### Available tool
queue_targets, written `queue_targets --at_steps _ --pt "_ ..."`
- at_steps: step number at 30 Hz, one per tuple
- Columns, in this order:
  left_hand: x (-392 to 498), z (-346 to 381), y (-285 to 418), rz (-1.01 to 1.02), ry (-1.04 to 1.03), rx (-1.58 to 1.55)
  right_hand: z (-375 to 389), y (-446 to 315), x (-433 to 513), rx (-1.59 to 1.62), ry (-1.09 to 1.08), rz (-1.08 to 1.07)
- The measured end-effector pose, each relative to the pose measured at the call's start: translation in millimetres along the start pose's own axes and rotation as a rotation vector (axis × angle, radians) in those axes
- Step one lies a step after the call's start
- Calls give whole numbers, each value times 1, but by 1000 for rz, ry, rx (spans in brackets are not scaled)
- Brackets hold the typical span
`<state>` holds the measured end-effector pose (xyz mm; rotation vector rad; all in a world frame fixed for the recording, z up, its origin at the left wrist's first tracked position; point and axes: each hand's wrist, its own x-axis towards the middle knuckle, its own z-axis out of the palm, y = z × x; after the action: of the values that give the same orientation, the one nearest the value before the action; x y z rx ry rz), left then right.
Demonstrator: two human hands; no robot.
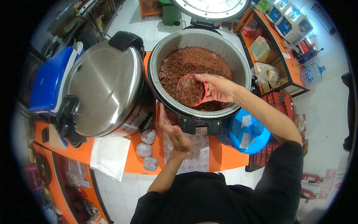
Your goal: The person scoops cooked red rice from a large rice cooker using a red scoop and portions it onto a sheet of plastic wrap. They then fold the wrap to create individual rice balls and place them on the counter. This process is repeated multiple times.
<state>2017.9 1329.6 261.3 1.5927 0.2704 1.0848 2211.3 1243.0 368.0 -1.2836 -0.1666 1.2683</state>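
Note:
My right hand [219, 89] grips a red-rimmed cup [205, 93] filled with cooked brown rice. It holds the cup inside a large open rice cooker [246, 72], just over the bed of brown rice [193, 60]. Empty, with its fingers apart, my left hand [177, 134] is at the near side of the cooker; whether it touches the cooker I cannot tell. Beneath that hand lies a sheet of printed wrapping paper [197, 162]. Several wrapped, rounded rice packets, including one packet [150, 164], sit in a line to its left.
A closed steel rice cooker [103, 81] stands on the left of the orange table [229, 161], by a blue-lidded box [50, 81]. White paper sheets [109, 156] overhang the front edge. To the right are a blue lidded container [250, 134] and an orange shelf [293, 74]. The cooker's raised lid [215, 7] is behind.

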Motion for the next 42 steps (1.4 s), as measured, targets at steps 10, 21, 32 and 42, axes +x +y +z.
queue_targets --at_steps 10,21,32,42 --pt "-117 -93 -14 -171 -351 253 15 22 -94 706 -346 -288" --pt "-267 -170 -81 -28 -1052 970 50 309 -144 1051 -119 -18" --pt "-294 -192 -83 -138 -956 829 66 489 -40 -1160 634 -687" --pt "-282 -181 -88 -119 -976 852 51 474 -41 -1205 644 -638"
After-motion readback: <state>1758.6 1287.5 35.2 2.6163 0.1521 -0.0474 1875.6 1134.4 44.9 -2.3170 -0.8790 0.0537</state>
